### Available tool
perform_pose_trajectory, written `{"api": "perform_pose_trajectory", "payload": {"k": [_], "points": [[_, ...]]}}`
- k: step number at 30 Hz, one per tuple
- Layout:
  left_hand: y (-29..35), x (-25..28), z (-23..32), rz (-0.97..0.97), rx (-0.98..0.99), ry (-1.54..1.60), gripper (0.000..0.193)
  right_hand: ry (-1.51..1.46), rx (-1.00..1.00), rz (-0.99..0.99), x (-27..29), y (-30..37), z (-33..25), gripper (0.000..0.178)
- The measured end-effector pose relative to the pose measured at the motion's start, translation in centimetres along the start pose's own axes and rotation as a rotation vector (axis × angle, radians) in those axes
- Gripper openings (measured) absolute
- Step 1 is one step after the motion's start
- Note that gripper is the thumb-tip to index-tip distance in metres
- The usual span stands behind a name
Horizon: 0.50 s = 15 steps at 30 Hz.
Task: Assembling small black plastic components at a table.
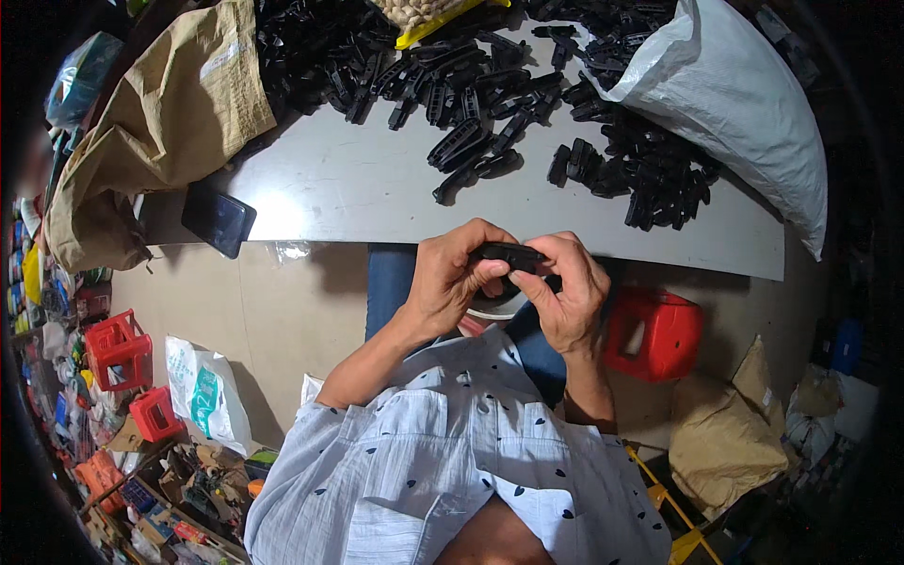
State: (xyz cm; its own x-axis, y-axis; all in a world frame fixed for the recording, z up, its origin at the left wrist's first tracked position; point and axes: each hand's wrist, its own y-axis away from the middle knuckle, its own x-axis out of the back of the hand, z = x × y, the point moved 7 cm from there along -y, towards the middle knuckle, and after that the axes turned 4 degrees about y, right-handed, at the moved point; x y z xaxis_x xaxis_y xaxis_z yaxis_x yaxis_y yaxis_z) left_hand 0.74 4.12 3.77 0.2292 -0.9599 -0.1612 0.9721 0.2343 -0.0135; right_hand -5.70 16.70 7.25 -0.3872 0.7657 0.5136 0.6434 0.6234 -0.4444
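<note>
By table [320,188], L hand [441,278] & R hand [576,297] grip blk pc [507,252]; fingers [557,250] hide pt.

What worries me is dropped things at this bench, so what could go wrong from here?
The black part between the left hand and right hand is by the table's front edge; if the grip slips, it might fall off.

The phone appears to jut past that edge, so a bump could tip it off.

The white sack could shove nearby loose parts if it shifts.
</note>
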Motion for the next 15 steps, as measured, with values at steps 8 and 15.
{"api": "perform_pose_trajectory", "payload": {"k": [8,15], "points": [[-2.5,3.2,2.6,0.236,-0.351,-0.768,0.044,0.205,0.09,-0.146,-2.2,2.8,2.2,0.027],[-4.6,4.4,0.1,0.361,-0.324,-1.102,0.033,0.481,0.08,0.07,0.7,-3.3,3.6,0.008]]}}
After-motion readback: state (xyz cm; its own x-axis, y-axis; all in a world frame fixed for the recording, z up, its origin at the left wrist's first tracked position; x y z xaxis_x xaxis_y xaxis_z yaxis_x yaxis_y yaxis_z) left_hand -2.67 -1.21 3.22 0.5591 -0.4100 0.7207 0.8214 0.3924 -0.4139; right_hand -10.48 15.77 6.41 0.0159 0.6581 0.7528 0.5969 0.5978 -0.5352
